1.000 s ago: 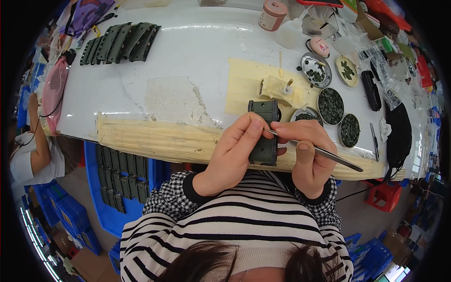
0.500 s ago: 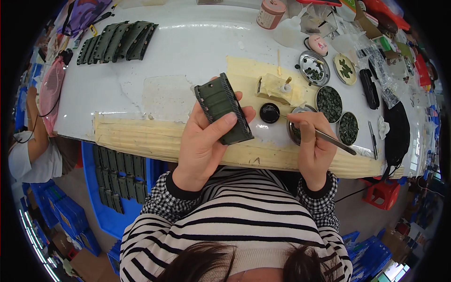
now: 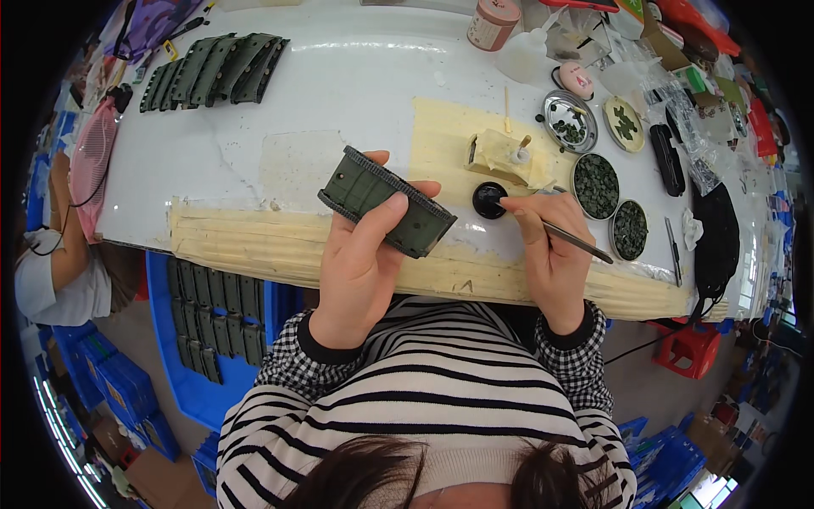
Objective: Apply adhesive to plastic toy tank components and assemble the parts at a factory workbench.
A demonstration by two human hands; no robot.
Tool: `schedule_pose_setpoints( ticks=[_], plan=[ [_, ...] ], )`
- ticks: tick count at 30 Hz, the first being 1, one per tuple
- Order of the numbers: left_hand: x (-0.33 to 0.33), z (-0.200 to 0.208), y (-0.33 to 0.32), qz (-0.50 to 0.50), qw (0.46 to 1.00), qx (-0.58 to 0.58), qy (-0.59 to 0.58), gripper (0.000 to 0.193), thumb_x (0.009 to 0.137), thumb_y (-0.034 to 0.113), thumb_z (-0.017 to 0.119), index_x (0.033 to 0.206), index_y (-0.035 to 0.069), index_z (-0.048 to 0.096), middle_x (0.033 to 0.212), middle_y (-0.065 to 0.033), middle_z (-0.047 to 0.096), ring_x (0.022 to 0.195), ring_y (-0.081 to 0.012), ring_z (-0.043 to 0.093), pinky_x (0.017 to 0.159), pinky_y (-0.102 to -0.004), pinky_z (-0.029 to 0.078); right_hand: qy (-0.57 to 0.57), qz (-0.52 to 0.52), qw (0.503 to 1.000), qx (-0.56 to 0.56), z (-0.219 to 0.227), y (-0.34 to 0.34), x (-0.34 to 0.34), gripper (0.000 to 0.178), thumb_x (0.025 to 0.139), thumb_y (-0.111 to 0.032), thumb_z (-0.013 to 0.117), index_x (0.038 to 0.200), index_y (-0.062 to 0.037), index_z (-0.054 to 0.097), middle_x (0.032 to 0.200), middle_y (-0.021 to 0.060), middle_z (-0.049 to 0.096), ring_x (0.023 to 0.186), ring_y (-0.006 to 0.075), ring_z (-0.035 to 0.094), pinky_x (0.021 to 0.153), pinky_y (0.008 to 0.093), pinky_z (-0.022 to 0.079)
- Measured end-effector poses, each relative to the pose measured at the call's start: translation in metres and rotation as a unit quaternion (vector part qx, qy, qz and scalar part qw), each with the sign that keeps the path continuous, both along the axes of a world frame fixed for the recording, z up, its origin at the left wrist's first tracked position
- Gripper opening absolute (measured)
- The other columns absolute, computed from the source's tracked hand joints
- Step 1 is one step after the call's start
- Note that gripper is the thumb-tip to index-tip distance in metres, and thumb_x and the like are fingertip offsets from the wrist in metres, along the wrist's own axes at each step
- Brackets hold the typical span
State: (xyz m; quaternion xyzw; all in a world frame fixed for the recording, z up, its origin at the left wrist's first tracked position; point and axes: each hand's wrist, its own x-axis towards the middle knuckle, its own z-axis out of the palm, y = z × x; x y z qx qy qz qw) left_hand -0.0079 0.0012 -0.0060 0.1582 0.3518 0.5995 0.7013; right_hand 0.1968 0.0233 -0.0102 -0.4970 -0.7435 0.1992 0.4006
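Note:
My left hand (image 3: pixel 360 259) is closed round a dark green toy tank hull (image 3: pixel 377 197) with ribbed, track-like long edges, thumb across its top. It is tilted over the table's front edge. My right hand (image 3: pixel 555 254) pinches slim metal tweezers (image 3: pixel 578 243), whose tip end points at a small round pot of black liquid (image 3: pixel 489 200); fingertips partly hide the tip. Behind that hand sits a mostly covered metal dish. To its right stand one round tin of small dark green pieces (image 3: pixel 596 185) and another tin of such pieces (image 3: pixel 629 231).
More green hulls (image 3: pixel 216 72) lie in a row at the far left, and several fill a blue crate (image 3: pixel 191 399) below. A tape-wrapped block (image 3: pixel 509 159) stands behind the pot. Dishes (image 3: pixel 568 120), a black case (image 3: pixel 666 159) and a black mask (image 3: pixel 716 237) lie right. A person's arm (image 3: pixel 64 229) shows far left.
The hull has turned in my left hand, its far end swinging left and its surface tilting. My right hand has shifted slightly left, bringing the tweezers' tip over the black pot.

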Motion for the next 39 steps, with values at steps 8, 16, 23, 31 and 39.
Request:
schedule_pose_setpoints(
  ticks=[8,16,23,31,39],
  plan=[
    [0.001,0.007,0.002,0.006,0.998,-0.048,-0.035,0.043,0.092,0.007,0.055,0.132,0.011,0.040,0.116,-0.0223,0.060,0.104,-0.0242,0.063,0.080,-0.0366,0.057,0.146,0.104,0.982,0.054,0.023,-0.011,0.002,0.019,0.091,-0.016,0.059,0.092,0.0007,0.069,0.088,0.0108,0.069,0.077,0.0233,0.060,0.073,0.0331,0.045],
    [0.009,0.006,0.005,-0.029,0.994,-0.072,-0.080,0.038,0.093,0.009,0.055,0.129,0.010,0.043,0.114,-0.0204,0.060,0.105,-0.0247,0.063,0.081,-0.0359,0.056,0.197,0.152,0.968,0.005,0.025,-0.011,-0.010,0.017,0.092,-0.009,0.057,0.098,0.0033,0.067,0.096,0.0150,0.068,0.095,0.0277,0.066,0.082,0.0336,0.051],
    [0.010,0.004,0.004,-0.039,0.993,-0.073,-0.086,0.036,0.093,0.010,0.055,0.127,0.009,0.044,0.115,-0.0196,0.060,0.105,-0.0252,0.063,0.082,-0.0356,0.055,0.247,0.128,0.960,-0.031,0.021,-0.016,-0.011,0.018,0.093,-0.010,0.056,0.098,0.0044,0.066,0.094,0.0153,0.068,0.091,0.0270,0.067,0.080,0.0325,0.051],
    [0.010,0.005,0.003,-0.030,0.994,-0.070,-0.083,0.035,0.093,0.010,0.055,0.126,0.008,0.045,0.115,-0.0191,0.060,0.106,-0.0244,0.062,0.081,-0.0349,0.056,0.228,0.133,0.964,-0.028,0.022,-0.014,-0.012,0.018,0.094,-0.010,0.056,0.097,0.0044,0.066,0.092,0.0148,0.068,0.090,0.0264,0.067,0.079,0.0319,0.051],
    [0.009,0.004,0.002,-0.030,0.994,-0.069,-0.080,0.034,0.093,0.010,0.055,0.125,0.008,0.045,0.115,-0.0185,0.060,0.105,-0.0240,0.062,0.081,-0.0342,0.056,0.216,0.142,0.966,-0.025,0.023,-0.013,-0.012,0.017,0.093,-0.008,0.056,0.097,0.0046,0.066,0.092,0.0141,0.068,0.091,0.0270,0.067,0.080,0.0324,0.051]
  ],
)
